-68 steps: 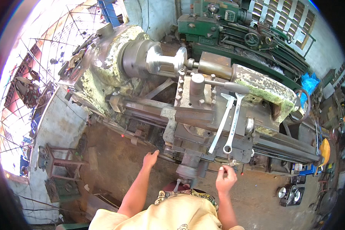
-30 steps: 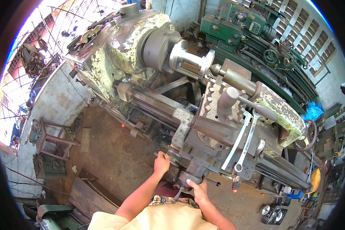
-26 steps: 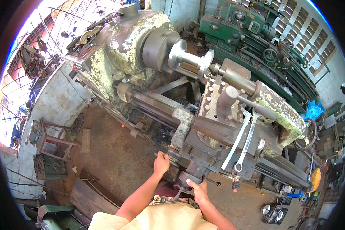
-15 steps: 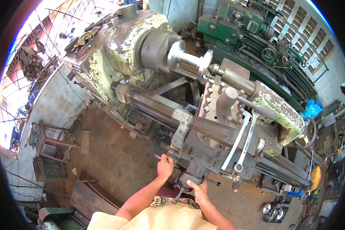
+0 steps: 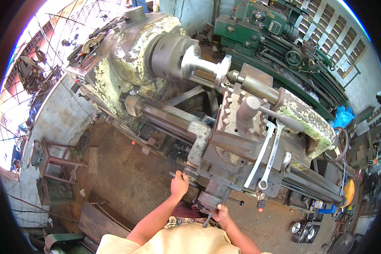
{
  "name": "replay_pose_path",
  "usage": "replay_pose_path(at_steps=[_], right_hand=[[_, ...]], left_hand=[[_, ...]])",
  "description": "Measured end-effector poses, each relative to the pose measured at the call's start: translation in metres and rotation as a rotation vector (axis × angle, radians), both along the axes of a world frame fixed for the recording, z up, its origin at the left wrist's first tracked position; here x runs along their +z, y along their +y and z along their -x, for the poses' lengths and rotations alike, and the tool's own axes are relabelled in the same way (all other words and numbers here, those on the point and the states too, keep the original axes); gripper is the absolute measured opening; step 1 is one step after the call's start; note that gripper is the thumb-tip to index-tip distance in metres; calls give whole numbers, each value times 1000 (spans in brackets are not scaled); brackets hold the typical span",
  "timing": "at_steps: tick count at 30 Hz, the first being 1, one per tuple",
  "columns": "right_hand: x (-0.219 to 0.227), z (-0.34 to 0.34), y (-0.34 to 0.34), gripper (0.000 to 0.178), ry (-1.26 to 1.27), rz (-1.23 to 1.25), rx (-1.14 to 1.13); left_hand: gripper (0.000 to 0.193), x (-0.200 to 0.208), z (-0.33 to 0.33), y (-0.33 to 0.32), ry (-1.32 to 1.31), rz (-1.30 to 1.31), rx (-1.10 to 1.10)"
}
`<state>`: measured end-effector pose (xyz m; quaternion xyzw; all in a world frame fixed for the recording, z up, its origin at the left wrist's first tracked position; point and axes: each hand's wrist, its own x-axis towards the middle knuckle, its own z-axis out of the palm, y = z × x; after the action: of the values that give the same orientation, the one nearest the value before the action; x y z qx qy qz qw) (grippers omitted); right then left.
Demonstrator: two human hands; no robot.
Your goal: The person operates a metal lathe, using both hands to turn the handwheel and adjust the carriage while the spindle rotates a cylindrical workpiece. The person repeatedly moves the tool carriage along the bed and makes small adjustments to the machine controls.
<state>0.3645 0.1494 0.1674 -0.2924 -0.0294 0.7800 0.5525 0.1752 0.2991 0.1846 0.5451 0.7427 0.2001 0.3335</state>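
Note:
A large metal lathe fills the middle. A silvery flanged spool-shaped workpiece (image 5: 207, 66) sits between its chuck (image 5: 172, 57), blurred as if spinning, and the tailstock centre (image 5: 233, 76). My left hand (image 5: 179, 184) is wrapped round a bar-like handle (image 5: 172, 174) at the carriage's front. My right hand (image 5: 220, 213) grips the rim of the cross-slide handwheel (image 5: 208, 200), thumb on top and its other fingers partly hidden. That wheel's crank handle (image 5: 208, 219) points down toward my shirt. The tool post (image 5: 248, 109) stands beside the workpiece.
Two wrenches, one a combination spanner (image 5: 271, 157), lie on the carriage top. A green lathe (image 5: 254, 36) stands behind. A red-tipped lever (image 5: 134, 142) juts out at the front left. A metal-framed stand (image 5: 61, 158) is on the floor at left, and a blue bag (image 5: 343, 116) at right.
The cross-slide handwheel has turned, its crank handle swinging rightward at the bottom. My right hand has shifted slightly downward with it. My left hand keeps its hold, and the view has shifted slightly.

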Motion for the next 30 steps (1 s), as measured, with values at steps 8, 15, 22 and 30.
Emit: replay_pose_path(at_steps=[8,15,22,30], right_hand=[[-47,-2,2,99,213,-206,152],[-44,-26,-14,67,29,49,11],[-64,-94,-33,19,-641,555,-397],[-100,-114,-34,19,-885,827,-433]], left_hand=[[29,-29,18,12,-68,61,19],[54,-7,6,8,-309,238,251],[110,-4,-5,9,-353,319,270],[100,-3,-2,14,-418,257,334]])
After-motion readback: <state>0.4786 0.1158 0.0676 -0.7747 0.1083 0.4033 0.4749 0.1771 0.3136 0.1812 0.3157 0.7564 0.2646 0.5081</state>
